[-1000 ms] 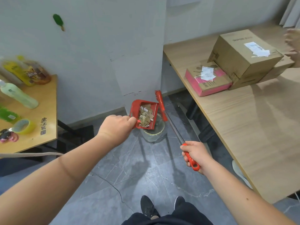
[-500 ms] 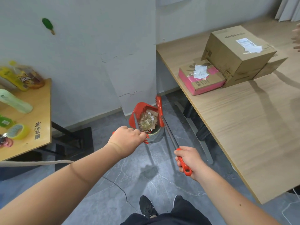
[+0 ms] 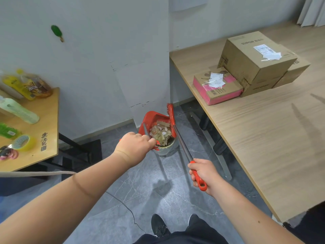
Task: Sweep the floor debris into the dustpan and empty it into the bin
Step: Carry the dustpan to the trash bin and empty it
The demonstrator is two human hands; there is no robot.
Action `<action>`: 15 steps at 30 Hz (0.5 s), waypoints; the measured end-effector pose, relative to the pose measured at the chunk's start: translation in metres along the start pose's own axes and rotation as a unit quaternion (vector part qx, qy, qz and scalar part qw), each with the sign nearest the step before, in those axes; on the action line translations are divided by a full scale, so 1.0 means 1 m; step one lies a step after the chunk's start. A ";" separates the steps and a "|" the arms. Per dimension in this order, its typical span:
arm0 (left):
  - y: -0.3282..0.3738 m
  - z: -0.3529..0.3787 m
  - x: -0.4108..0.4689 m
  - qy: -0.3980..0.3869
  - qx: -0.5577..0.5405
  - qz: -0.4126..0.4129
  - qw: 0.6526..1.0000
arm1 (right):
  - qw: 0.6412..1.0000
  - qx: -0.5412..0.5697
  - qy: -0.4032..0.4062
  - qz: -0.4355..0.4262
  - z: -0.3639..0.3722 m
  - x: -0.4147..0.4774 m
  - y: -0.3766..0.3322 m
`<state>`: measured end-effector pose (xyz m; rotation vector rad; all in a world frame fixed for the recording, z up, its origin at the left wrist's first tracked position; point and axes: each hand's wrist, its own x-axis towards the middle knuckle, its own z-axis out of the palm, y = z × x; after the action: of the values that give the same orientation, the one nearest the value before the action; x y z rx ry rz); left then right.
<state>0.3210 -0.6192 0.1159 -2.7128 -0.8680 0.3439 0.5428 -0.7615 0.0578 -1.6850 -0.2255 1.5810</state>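
My left hand (image 3: pixel 134 145) grips the handle of a red dustpan (image 3: pixel 151 118), which is tilted over a small clear-lined bin (image 3: pixel 166 149) on the grey floor by the wall. Paper and cardboard scraps (image 3: pixel 161 133) lie in the pan, bunched at its lower edge above the bin's mouth. My right hand (image 3: pixel 202 173) holds the red grip of a broom (image 3: pixel 182 145); its metal shaft runs up to a red head (image 3: pixel 170 111) just right of the dustpan.
A wooden desk (image 3: pixel 263 138) on the right carries cardboard boxes (image 3: pixel 255 62) and a pink box (image 3: pixel 216 88). A small table (image 3: pixel 47 120) on the left holds bottles and tape. My shoes (image 3: pixel 159 225) stand on the tiled floor; a cable crosses it.
The dustpan has tipped more steeply over the bin and the scraps have slid toward its lower edge. My left hand has come down closer to the bin; the broom stays alongside.
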 end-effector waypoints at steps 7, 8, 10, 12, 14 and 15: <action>-0.010 -0.006 0.003 0.034 -0.007 0.014 0.999 | 1.000 -0.001 -0.007 -0.016 0.003 -0.004 -0.007; -0.008 -0.005 0.003 0.033 -0.008 0.019 0.999 | 1.000 -0.001 -0.006 -0.016 0.003 -0.004 -0.006; -0.001 -0.004 0.002 0.027 -0.002 0.037 0.999 | 1.000 -0.002 -0.007 -0.017 0.003 -0.006 -0.004; 0.003 -0.001 -0.003 0.020 0.006 0.055 0.998 | 1.000 0.000 -0.003 -0.016 0.004 -0.010 -0.001; -0.001 0.001 -0.006 0.024 0.018 0.063 0.998 | 1.000 -0.002 0.005 -0.014 0.006 -0.013 0.000; -0.004 0.001 -0.005 0.021 0.021 0.064 0.997 | 1.000 -0.001 0.009 -0.013 0.008 -0.013 0.001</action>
<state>0.3146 -0.6190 0.1173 -2.7339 -0.6690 0.3260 0.5322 -0.7663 0.0675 -1.6898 -0.2383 1.5469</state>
